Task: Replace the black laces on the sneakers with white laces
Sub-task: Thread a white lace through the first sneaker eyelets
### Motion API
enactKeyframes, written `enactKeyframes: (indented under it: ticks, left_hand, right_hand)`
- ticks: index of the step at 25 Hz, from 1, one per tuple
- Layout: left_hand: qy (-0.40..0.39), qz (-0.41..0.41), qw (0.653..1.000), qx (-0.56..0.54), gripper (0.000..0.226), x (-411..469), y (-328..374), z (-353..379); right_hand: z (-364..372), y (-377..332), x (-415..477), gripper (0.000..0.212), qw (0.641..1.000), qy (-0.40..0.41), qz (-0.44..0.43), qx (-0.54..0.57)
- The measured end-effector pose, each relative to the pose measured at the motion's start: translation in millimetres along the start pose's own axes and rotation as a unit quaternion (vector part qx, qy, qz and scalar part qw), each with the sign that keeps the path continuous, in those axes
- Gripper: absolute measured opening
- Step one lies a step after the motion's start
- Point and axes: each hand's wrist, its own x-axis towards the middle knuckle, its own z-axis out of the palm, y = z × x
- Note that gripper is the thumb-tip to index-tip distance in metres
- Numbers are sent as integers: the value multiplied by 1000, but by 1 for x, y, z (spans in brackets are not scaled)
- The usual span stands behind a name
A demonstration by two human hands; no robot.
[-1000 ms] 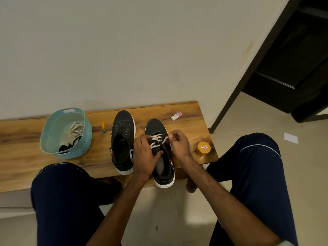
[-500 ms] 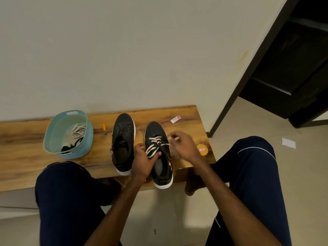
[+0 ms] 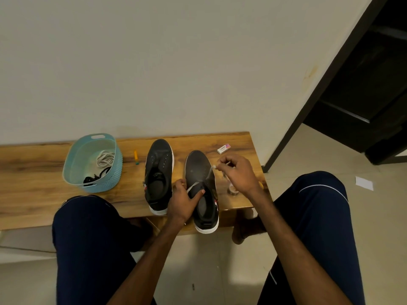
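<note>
From my end, the blue basket (image 3: pixel 72 172) at the tabletop's (image 3: pixel 33 183) left held a spare white lace (image 3: pixel 105 158) and the black laces (image 3: pixel 94 178). Beside it stood the unlaced sneaker (image 3: pixel 158 170), eyelets bare. My left hand (image 3: pixel 184 200) gripped the second sneaker (image 3: pixel 198 164), thumb pinning the working white lace (image 3: pixel 193 186) near its tongue. My right hand (image 3: pixel 237 172) pinched that lace's tip, drawn taut to the side. I judged the lacing midway. Next, the tip needed steering into the following eyelet, which was too blurred to pick out.
</note>
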Motion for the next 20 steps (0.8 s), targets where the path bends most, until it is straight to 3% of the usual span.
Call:
enactKeyframes:
  ticks: [1, 3, 6, 8, 11, 15, 18, 20]
  left_hand:
    - [1, 7, 1000, 11, 71, 0, -1, 1]
    - [6, 24, 999, 40, 66, 0, -1, 2]
    - [12, 42, 997, 68, 68, -1, 2, 0]
    - [11, 52, 995, 85, 72, -1, 3, -2]
    - [15, 44, 993, 104, 70, -1, 3, -2]
    - [17, 32, 995, 97, 66, 0, 5, -1]
    - [12, 32, 995, 96, 65, -1, 5, -3]
    - [20, 44, 993, 105, 64, -2, 5, -5]
  right_hand:
    - [3, 5, 0, 11, 997, -5, 14, -78]
    - [17, 18, -3, 29, 977, -38, 50, -204]
    - [45, 30, -13, 43, 975, -75, 69, -195]
    - [55, 37, -16, 34, 976, -62, 54, -203]
    - [52, 41, -14, 13, 979, -36, 96, -177]
    - [28, 35, -7, 7, 948, -153, 126, -250]
    - [12, 26, -6, 16, 940, -191, 135, -248]
    - [3, 20, -5, 34, 948, -171, 138, -231]
